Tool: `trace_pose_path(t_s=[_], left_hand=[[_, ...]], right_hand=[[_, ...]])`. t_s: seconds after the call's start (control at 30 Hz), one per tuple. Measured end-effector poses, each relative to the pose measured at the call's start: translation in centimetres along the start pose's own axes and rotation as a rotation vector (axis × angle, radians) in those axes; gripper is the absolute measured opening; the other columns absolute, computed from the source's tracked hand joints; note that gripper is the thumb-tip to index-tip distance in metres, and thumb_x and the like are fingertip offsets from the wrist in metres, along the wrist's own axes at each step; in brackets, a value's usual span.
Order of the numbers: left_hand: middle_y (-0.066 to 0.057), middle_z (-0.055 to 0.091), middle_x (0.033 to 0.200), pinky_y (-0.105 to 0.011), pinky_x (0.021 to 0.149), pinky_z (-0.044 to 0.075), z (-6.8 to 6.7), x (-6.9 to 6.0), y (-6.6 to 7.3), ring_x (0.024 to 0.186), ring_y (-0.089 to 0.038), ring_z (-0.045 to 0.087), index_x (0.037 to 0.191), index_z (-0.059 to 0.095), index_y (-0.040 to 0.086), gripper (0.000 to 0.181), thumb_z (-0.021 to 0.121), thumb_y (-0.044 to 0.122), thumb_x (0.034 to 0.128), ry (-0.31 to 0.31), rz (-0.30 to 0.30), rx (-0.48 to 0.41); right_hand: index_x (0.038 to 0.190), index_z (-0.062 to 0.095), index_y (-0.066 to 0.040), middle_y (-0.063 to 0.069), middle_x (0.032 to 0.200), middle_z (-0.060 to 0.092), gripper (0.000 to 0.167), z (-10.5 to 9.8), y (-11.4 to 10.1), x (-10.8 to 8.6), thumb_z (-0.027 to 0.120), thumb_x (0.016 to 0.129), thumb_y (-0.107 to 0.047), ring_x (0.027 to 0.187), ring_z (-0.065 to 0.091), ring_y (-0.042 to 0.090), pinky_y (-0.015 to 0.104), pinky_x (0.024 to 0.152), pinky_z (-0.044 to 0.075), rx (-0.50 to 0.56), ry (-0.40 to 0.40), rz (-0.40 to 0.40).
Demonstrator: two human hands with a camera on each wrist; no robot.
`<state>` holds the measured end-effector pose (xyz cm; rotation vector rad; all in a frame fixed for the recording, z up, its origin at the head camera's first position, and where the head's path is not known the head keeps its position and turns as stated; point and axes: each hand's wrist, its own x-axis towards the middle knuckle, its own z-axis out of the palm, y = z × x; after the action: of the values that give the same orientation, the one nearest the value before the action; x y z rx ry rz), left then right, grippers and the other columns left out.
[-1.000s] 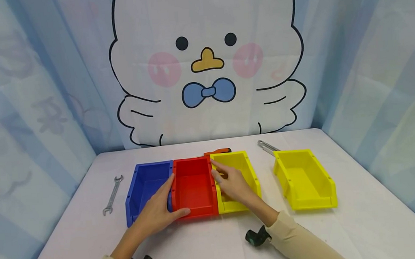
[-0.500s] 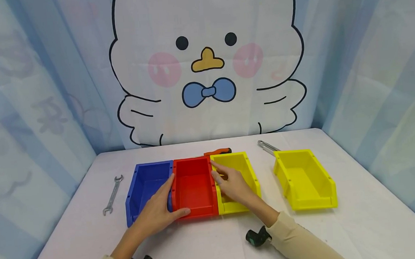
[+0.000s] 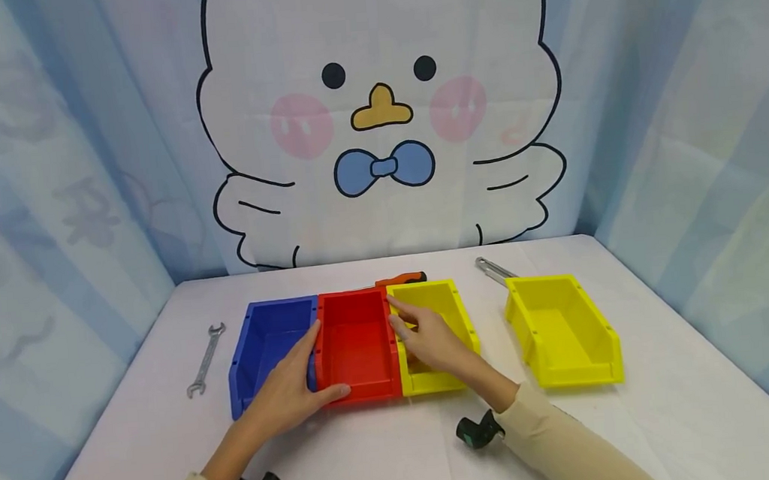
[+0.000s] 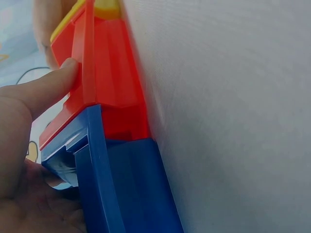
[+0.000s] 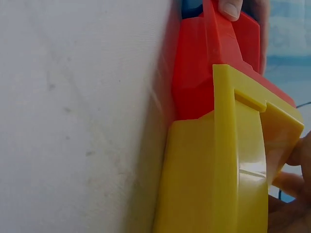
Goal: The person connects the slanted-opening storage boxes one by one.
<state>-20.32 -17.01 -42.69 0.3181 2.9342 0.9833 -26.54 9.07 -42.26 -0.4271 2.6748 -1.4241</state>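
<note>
Spreading wide over the blue bin (image 3: 267,347) at nine o'clock, the left hand (image 3: 287,394) touches the central red bin (image 3: 356,340). At three, the right hand (image 3: 436,345), fingertips narrowly apart, touches the adjoining yellow bin (image 3: 448,306); level pressure should keep them flush.

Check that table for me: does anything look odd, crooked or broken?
Only mildly: the rightmost yellow plastic bin stands apart, while the blue plastic bin, red plastic bin and other yellow plastic bin sit side by side. I see no spill or damage.
</note>
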Motion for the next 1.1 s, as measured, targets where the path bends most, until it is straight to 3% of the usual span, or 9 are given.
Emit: trace_pose_path(t_s=[0.23, 0.4, 0.67, 0.83, 1.0, 1.1], left_hand=[[-0.022, 0.031, 0.173, -0.067, 0.106, 0.055, -0.2, -0.2, -0.3, 0.154, -0.052, 0.039, 0.171, 0.016, 0.013, 0.115, 0.084, 0.051, 0.0856, -0.001, 0.019, 0.001], [-0.022, 0.03, 0.174, -0.066, 0.108, 0.054, -0.2, -0.2, -0.1, 0.155, -0.05, 0.038, 0.171, 0.014, 0.011, 0.117, 0.085, 0.048, 0.0867, -0.017, 0.03, -0.006], [-0.026, 0.005, 0.178, -0.074, 0.111, 0.045, -0.7, 0.1, 1.6, 0.16, -0.057, 0.021, 0.171, 0.014, 0.007, 0.117, 0.085, 0.045, 0.0863, -0.034, -0.008, 0.078], [-0.02, 0.0, 0.179, -0.077, 0.119, 0.034, -1.0, 0.7, 3.6, 0.164, -0.053, 0.008, 0.171, 0.017, 0.01, 0.111, 0.083, 0.044, 0.0884, -0.006, 0.031, 0.126], [-0.012, 0.012, 0.18, -0.069, 0.116, 0.045, -0.1, 1.5, 6.6, 0.162, -0.045, 0.027, 0.171, 0.021, 0.017, 0.103, 0.081, 0.042, 0.0916, -0.003, 0.118, 0.081], [-0.009, 0.016, 0.18, -0.066, 0.114, 0.049, 0.7, 1.7, 7.9, 0.159, -0.041, 0.037, 0.171, 0.022, 0.021, 0.101, 0.081, 0.042, 0.0923, -0.046, 0.122, 0.038]], right_hand=[[0.165, 0.039, -0.019, 0.01, 0.162, 0.054, 0.056, 0.3, -0.6, 0.1, 0.054, 0.112, -0.029, 0.143, 0.059, 0.031, 0.046, 0.111, 0.057, -0.104, -0.005, -0.015], [0.165, 0.038, -0.018, 0.01, 0.163, 0.053, 0.057, 0.6, -0.4, -0.1, 0.053, 0.112, -0.029, 0.146, 0.057, 0.032, 0.048, 0.113, 0.055, -0.116, 0.012, -0.023], [0.159, 0.051, -0.017, 0.009, 0.15, 0.066, 0.054, -0.7, -1.3, -0.4, 0.06, 0.108, -0.033, 0.123, 0.07, 0.028, 0.043, 0.103, 0.063, -0.286, 0.035, -0.063], [0.151, 0.059, -0.011, 0.012, 0.148, 0.067, 0.05, -3.0, -2.1, -1.2, 0.067, 0.105, -0.026, 0.125, 0.07, 0.032, 0.048, 0.103, 0.062, -0.329, 0.064, -0.171], [0.143, 0.065, -0.006, 0.016, 0.139, 0.072, 0.04, -6.8, -1.1, -2.5, 0.067, 0.105, -0.018, 0.12, 0.074, 0.032, 0.048, 0.097, 0.065, -0.315, 0.116, -0.325], [0.143, 0.066, -0.007, 0.015, 0.139, 0.072, 0.039, -9.6, 0.0, -3.4, 0.066, 0.105, -0.017, 0.123, 0.073, 0.032, 0.049, 0.098, 0.064, -0.357, 0.144, -0.343]])
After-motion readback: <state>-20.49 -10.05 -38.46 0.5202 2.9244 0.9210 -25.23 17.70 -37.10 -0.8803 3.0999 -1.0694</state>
